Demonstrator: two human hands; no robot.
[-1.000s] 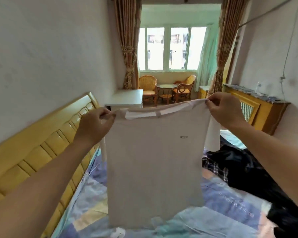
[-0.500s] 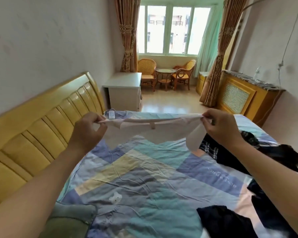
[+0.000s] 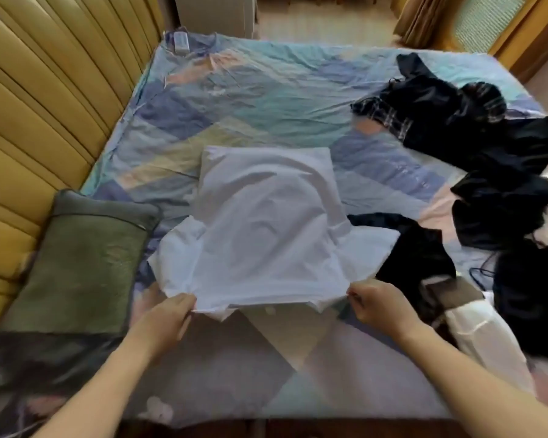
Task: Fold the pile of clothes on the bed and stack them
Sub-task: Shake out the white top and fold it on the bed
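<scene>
head view: both fingers (image 3: 189, 306) pinch shirt (image 3: 266, 229) shoulders.

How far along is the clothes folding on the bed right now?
Barely begun: no folded stack is visible. In hand: the white T-shirt lies spread on the bed, the left hand and right hand gripping its near edge. Left: folding it, then the dark clothes heaped at the right.

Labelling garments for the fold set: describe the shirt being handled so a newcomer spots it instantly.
Start at the patchwork bed sheet beside the yellow headboard. In its middle lies the white T-shirt, its near edge pinched by the left hand and right hand. It is spread out and pale; the dark clothes to its right are crumpled.
</scene>
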